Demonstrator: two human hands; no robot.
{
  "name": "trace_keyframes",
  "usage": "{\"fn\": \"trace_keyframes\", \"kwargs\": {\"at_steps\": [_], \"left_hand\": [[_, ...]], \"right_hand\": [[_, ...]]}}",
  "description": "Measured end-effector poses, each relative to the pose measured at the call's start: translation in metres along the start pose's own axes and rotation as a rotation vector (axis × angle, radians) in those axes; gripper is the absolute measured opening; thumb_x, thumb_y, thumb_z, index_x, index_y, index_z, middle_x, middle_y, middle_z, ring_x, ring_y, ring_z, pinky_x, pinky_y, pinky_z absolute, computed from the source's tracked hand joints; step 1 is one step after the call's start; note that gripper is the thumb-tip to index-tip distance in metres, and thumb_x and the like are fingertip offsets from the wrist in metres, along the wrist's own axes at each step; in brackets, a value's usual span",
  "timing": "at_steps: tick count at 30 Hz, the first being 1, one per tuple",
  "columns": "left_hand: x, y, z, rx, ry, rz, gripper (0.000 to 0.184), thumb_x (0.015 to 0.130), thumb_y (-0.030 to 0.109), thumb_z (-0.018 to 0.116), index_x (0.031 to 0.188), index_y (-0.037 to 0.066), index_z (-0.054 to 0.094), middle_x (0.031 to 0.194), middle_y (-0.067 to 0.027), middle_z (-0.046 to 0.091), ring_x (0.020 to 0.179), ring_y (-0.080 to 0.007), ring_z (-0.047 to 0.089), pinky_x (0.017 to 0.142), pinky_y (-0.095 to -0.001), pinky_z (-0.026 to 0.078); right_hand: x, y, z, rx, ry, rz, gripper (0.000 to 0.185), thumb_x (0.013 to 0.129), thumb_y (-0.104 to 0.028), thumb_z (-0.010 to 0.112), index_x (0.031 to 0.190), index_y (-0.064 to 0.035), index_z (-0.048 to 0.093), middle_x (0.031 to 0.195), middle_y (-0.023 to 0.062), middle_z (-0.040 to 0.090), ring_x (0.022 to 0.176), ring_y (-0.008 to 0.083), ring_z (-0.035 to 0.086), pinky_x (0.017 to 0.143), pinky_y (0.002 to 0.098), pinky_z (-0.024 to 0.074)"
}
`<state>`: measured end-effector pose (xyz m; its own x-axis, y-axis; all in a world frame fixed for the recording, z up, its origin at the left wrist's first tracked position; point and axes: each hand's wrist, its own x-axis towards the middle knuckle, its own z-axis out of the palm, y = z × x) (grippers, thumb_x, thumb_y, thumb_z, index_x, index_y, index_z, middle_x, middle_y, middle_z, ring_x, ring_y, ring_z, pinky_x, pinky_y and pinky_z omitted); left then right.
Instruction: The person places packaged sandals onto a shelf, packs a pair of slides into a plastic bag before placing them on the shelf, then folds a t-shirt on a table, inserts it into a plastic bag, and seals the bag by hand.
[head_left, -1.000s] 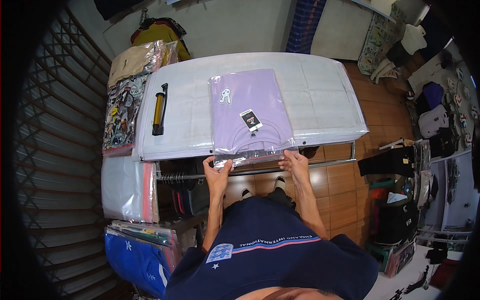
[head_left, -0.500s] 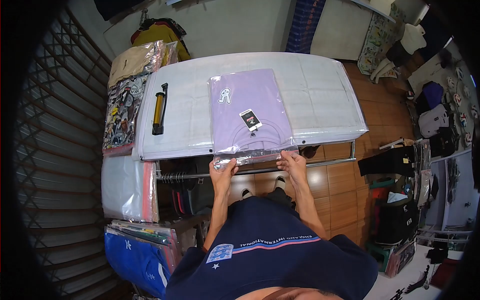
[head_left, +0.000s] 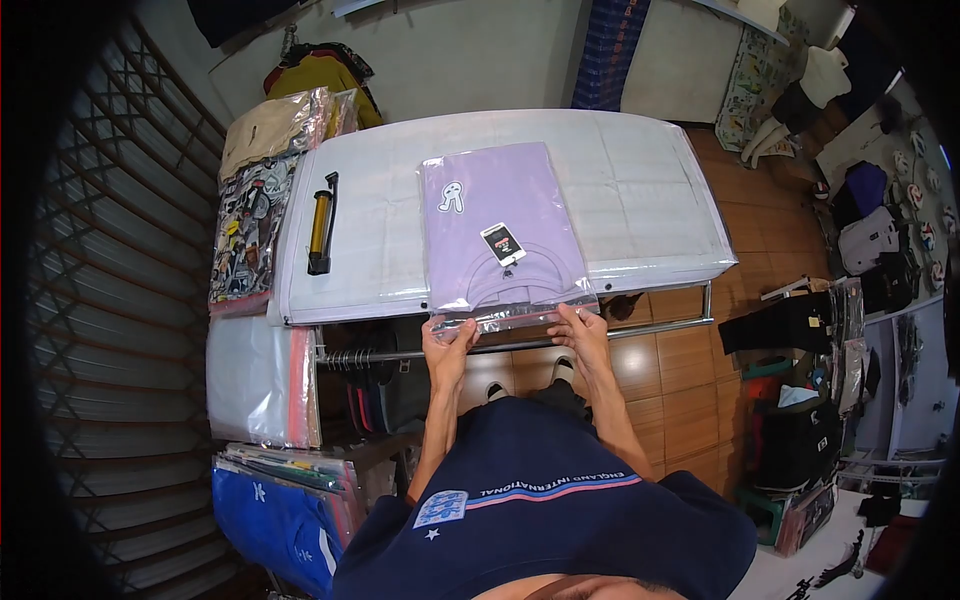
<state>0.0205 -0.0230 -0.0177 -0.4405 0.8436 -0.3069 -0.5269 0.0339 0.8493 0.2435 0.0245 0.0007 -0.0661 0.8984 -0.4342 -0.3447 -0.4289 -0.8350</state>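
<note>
A folded lilac shirt (head_left: 495, 200) lies in a clear plastic bag (head_left: 520, 318) on the white-covered table (head_left: 650, 200). Its collar faces me, with a black and white hang tag (head_left: 502, 244) below a small white cartoon print (head_left: 452, 197). The bag's open-end flap hangs over the table's near edge. My left hand (head_left: 450, 342) pinches the flap's left corner between thumb and fingers. At the right corner, my right hand (head_left: 580, 332) grips the same flap in a similar pinch.
A yellow and black hand pump (head_left: 320, 225) lies on the table's left part. Bagged clothes (head_left: 255, 225) and a stack of clear plastic bags (head_left: 255, 380) are at the left. A metal rail (head_left: 640, 325) with hangers runs under the near edge. Black bags (head_left: 795, 440) stand at the right.
Both hands keep hold of the bag's flap and shift only slightly. The shirt stays in place on the table; the whole view moves a little.
</note>
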Motion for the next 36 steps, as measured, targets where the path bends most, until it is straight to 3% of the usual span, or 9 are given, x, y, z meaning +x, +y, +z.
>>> {"fn": "trace_keyframes", "kwargs": {"at_steps": [15, 27, 36], "left_hand": [[-0.01, 0.001, 0.01, -0.032, -0.016, -0.143, 0.053, 0.083, 0.004, 0.074, 0.121, 0.002, 0.038, 0.093, -0.0131, 0.064, 0.08, -0.0193, 0.066, 0.069, -0.0298, 0.057], [-0.003, -0.009, 0.008, -0.034, -0.049, -0.07, 0.056, 0.081, 0.002, 0.075, 0.121, -0.002, 0.037, 0.091, -0.0117, 0.061, 0.078, -0.0168, 0.064, 0.067, -0.0265, 0.057], [-0.008, -0.007, 0.01, 0.047, -0.127, -0.149, 0.056, 0.086, 0.004, 0.07, 0.129, 0.001, 0.035, 0.102, -0.0107, 0.064, 0.088, -0.0212, 0.066, 0.077, -0.0309, 0.056]], "right_hand": [[0.006, 0.011, -0.004, -0.032, -0.043, -0.119, 0.024, 0.089, -0.02, 0.069, 0.092, 0.0023, 0.064, 0.079, 0.0083, 0.067, 0.066, 0.0149, 0.066, 0.056, 0.0247, 0.0531], [-0.002, 0.002, 0.003, -0.031, -0.012, 0.004, 0.034, 0.087, -0.026, 0.071, 0.099, 0.0046, 0.064, 0.093, 0.0147, 0.069, 0.069, 0.0164, 0.068, 0.055, 0.0243, 0.0531], [0.004, 0.012, 0.002, -0.038, -0.069, -0.09, 0.023, 0.088, -0.018, 0.07, 0.096, 0.0036, 0.064, 0.081, 0.0127, 0.069, 0.065, 0.0142, 0.065, 0.057, 0.0246, 0.0528]]}}
